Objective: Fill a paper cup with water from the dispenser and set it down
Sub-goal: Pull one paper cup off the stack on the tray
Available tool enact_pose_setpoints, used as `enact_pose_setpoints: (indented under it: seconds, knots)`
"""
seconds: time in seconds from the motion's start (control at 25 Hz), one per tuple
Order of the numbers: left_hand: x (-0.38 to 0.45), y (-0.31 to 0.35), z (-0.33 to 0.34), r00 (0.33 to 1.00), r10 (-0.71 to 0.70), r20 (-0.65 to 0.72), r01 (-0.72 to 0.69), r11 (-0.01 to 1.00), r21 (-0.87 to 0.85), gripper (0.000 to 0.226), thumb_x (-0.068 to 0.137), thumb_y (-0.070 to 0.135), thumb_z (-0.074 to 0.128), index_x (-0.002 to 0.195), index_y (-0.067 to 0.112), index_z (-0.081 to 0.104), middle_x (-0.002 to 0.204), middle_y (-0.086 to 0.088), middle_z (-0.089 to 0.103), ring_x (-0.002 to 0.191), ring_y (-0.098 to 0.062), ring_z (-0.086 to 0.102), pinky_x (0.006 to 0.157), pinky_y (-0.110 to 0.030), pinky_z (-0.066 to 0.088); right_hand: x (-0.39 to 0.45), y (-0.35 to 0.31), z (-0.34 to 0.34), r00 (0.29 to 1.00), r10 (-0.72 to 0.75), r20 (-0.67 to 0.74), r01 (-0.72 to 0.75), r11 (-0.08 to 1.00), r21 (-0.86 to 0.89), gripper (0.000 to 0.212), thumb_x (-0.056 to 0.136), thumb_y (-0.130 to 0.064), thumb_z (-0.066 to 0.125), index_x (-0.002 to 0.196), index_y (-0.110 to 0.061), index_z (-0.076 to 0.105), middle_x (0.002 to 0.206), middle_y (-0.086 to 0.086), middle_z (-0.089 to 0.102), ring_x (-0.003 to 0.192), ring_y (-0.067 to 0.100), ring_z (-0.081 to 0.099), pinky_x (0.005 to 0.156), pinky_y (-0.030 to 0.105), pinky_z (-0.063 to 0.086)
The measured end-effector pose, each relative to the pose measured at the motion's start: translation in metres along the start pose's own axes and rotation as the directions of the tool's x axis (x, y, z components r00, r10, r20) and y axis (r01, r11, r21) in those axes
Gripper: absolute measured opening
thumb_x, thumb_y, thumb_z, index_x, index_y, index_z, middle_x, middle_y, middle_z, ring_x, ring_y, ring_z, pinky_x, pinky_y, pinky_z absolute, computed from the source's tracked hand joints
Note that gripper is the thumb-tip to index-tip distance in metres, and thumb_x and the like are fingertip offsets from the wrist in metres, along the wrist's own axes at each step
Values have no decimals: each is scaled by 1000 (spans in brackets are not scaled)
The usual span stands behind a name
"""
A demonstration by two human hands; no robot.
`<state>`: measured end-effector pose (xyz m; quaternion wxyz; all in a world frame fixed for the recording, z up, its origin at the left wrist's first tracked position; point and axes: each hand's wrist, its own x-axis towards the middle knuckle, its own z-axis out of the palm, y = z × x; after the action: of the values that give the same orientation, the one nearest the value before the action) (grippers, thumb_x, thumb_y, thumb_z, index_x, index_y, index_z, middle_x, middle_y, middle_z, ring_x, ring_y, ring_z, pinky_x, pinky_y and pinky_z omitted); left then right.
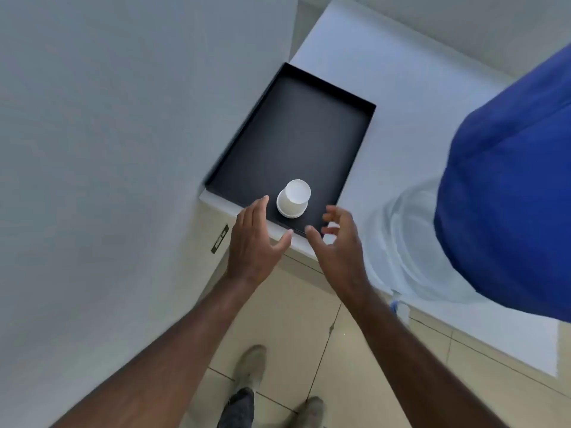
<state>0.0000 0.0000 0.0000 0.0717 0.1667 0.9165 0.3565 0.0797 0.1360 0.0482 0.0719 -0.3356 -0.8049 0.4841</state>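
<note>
- paper cup (293, 199) upside down — base up, rim on the black tray (309, 131) near its front edge; axis vertical; nothing else in tray
- cup lies just ahead, between both hands; left hand (253, 242) slightly nearer
- left fingers spread, empty; right hand (340, 245) loosely curled, empty; neither touches cup
- blue water bottle (509, 196) of the dispenser to the right

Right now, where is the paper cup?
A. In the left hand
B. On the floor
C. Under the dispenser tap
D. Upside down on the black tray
D: the cup stands base up on the tray, near its front edge, with the left hand and right hand open on either side, neither touching it.
</note>
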Motion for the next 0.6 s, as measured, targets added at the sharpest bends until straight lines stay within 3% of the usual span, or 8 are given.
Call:
enact_pose_setpoints:
  seconds: [0.12, 0.24, 0.4, 0.6]
  knots:
    - [24, -10, 13, 998, 46, -33, -46, 999, -4, 86, 83, 47, 75, 153, 10, 38, 151, -8, 51, 139, -27, 44, 113, -41, 40, 40, -4, 23, 999, -13, -31, 13, 1000, -4, 79, 85, -40, 82, 151, -26, 40, 149, -7, 49, 129, 11, 54, 103, 34, 54]
    - [40, -16, 24, 995, 86, -52, -86, 996, 16, 85, 83, 44, 77, 151, 8, 41, 151, -10, 51, 141, -28, 43, 118, -46, 38, 66, -2, 45, 999, -43, 22, 44, 998, -46, 88, 81, -45, 85, 153, -26, 38, 156, -8, 44, 141, 12, 46, 113, 37, 47]
    - [47, -28, 35, 992, 127, -29, -125, 991, 40, 90, 82, 53, 77, 150, 6, 41, 150, -12, 52, 142, -28, 43, 125, -49, 29, 72, 13, 56, 992, -122, -25, 121, 992, -25, 59, 83, -40, 83, 133, -27, 54, 130, -13, 61, 116, 9, 59, 97, 37, 57]
    - [55, -26, 46, 983, 182, 1, -181, 979, 98, 91, 76, 54, 83, 147, 10, 46, 142, -7, 60, 138, -27, 48, 127, -47, 20, 73, 23, 42, 988, -101, -117, 111, 990, 82, 45, 91, -41, 77, 130, -30, 58, 116, -23, 65, 106, 4, 66, 84, 16, 56]
